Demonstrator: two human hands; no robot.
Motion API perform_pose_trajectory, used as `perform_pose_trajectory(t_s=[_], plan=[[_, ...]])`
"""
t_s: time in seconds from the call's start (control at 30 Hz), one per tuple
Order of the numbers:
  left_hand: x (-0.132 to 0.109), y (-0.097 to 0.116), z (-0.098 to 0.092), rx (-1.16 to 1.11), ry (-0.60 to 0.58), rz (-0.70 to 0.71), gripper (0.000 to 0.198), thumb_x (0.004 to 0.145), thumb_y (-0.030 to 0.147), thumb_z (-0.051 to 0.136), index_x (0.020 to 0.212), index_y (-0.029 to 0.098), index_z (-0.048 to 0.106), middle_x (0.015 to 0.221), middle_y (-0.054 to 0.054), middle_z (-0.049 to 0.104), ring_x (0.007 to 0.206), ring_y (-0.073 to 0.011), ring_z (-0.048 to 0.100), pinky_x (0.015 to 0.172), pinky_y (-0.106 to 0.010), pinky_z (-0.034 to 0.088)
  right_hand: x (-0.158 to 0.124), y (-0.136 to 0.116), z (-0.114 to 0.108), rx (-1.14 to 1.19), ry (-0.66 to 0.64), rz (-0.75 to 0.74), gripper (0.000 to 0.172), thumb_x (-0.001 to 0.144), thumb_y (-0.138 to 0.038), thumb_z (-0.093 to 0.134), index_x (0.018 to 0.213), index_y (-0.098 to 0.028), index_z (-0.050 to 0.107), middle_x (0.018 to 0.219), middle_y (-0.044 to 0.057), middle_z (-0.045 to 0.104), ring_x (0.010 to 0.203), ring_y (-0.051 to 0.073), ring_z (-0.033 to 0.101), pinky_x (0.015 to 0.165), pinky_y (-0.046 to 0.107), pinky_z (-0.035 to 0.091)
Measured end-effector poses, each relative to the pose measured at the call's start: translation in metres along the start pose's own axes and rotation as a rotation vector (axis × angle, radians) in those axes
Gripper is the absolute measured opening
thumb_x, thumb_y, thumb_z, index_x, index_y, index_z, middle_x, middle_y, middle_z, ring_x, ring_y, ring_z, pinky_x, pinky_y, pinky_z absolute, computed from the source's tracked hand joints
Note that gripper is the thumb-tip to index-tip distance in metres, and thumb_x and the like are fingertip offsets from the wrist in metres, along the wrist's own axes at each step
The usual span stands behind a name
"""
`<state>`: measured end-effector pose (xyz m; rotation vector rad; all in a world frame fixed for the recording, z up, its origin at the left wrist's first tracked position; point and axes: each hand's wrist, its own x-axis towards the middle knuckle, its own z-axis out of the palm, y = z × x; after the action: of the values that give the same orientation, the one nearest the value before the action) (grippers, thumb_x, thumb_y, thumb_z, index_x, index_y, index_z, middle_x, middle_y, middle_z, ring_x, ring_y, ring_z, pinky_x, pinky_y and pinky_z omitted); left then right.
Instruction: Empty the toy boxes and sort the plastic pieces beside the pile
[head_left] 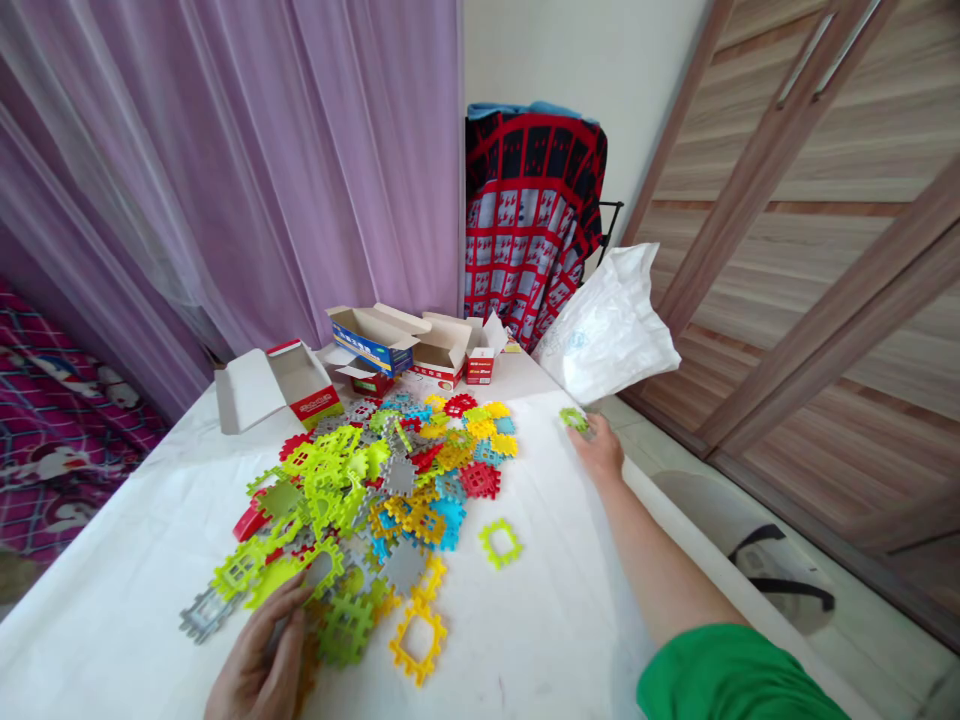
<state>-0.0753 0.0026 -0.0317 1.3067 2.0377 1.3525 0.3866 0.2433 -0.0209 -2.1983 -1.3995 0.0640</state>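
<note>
A heap of toothed plastic building tiles (401, 475) in lime green, yellow, red, blue and grey lies on the white-covered table. My left hand (262, 650) is at the near side of the heap, its fingers closed at the edge of a green tile (325, 567). At the right edge of the table, my right hand (600, 450) pinches a small lime green tile (574, 418). Between the hands, a lime green square frame tile (501, 543) lies apart from the heap. A yellow frame tile (418, 642) is at the heap's front edge.
Behind the heap stand an open red-and-white box (315, 395), a blue box (371, 345) and smaller red boxes (480, 368). A white plastic bag (611, 330) is at the far right corner. On the floor to the right is a clear bin with black handles (787, 590).
</note>
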Motion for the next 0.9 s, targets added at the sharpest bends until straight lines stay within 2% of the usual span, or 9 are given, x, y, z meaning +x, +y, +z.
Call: perform_pose_trajectory(t_s=[0.1,0.2,0.4,0.57,0.67,0.77,0.83,0.9], plan=[[0.002,0.0,0.002,0.001,0.014,0.028,0.04,0.07,0.057,0.055,0.091,0.026,0.071,0.114,-0.004,0.072,0.11,-0.028,0.065,0.1,-0.041,0.05,-0.029,0.016,-0.011,0.041,0.026,0.024,0.049,0.083,-0.041,0.058,0.126,-0.018,0.055,0.12,0.01,0.066,0.11,0.027,0.06,0.091,0.033,0.044],[0.007,-0.001,0.004,0.027,-0.003,0.07,0.041,0.07,0.057,0.054,0.09,0.025,0.07,0.111,-0.005,0.073,0.106,-0.0277,0.066,0.099,-0.04,0.05,-0.052,0.024,-0.022,-0.056,0.037,0.065,0.047,0.083,-0.041,0.059,0.123,-0.018,0.058,0.113,0.011,0.068,0.107,0.029,0.06,0.09,0.036,0.044],[0.012,0.004,0.003,0.072,-0.008,0.179,0.038,0.073,0.052,0.049,0.089,0.025,0.071,0.107,-0.004,0.075,0.099,-0.0256,0.069,0.09,-0.035,0.055,-0.067,0.013,-0.037,-0.122,0.036,0.073,0.045,0.083,-0.037,0.057,0.124,-0.019,0.059,0.121,0.01,0.064,0.111,0.027,0.057,0.093,0.037,0.042],[0.011,0.01,0.004,0.093,0.04,0.219,0.033,0.075,0.048,0.048,0.086,0.027,0.072,0.1,-0.001,0.076,0.094,-0.0234,0.07,0.086,-0.032,0.056,-0.089,0.011,-0.039,-0.008,0.117,0.019,0.041,0.083,-0.03,0.053,0.121,-0.017,0.061,0.127,0.012,0.06,0.117,0.026,0.055,0.097,0.036,0.042],[0.011,0.011,0.006,0.096,0.039,0.237,0.033,0.075,0.045,0.048,0.087,0.026,0.072,0.1,-0.002,0.076,0.094,-0.0233,0.07,0.088,-0.033,0.055,-0.123,0.008,-0.028,0.14,0.119,-0.08,0.035,0.081,-0.03,0.051,0.111,-0.016,0.064,0.114,0.012,0.067,0.108,0.026,0.06,0.095,0.037,0.044],[0.011,0.011,0.008,0.101,0.044,0.247,0.032,0.075,0.043,0.048,0.087,0.026,0.071,0.1,-0.002,0.076,0.093,-0.0229,0.07,0.088,-0.034,0.055,-0.168,-0.008,-0.017,0.314,0.029,-0.29,0.03,0.082,-0.036,0.051,0.104,-0.02,0.064,0.102,0.007,0.071,0.095,0.022,0.064,0.088,0.035,0.048],[0.01,0.013,0.008,0.094,0.045,0.248,0.031,0.075,0.042,0.047,0.086,0.026,0.071,0.1,-0.002,0.076,0.093,-0.0225,0.071,0.087,-0.033,0.055,-0.195,-0.025,-0.016,0.327,-0.001,-0.442,0.03,0.082,-0.039,0.056,0.104,-0.02,0.063,0.103,0.007,0.07,0.097,0.022,0.063,0.09,0.035,0.046],[0.009,0.014,0.008,0.088,0.04,0.238,0.032,0.074,0.042,0.047,0.087,0.026,0.071,0.102,-0.002,0.076,0.094,-0.0225,0.071,0.088,-0.034,0.055,-0.213,-0.042,-0.021,0.255,-0.023,-0.52,0.033,0.079,-0.04,0.063,0.107,-0.021,0.062,0.107,0.008,0.069,0.102,0.024,0.061,0.091,0.036,0.043]])
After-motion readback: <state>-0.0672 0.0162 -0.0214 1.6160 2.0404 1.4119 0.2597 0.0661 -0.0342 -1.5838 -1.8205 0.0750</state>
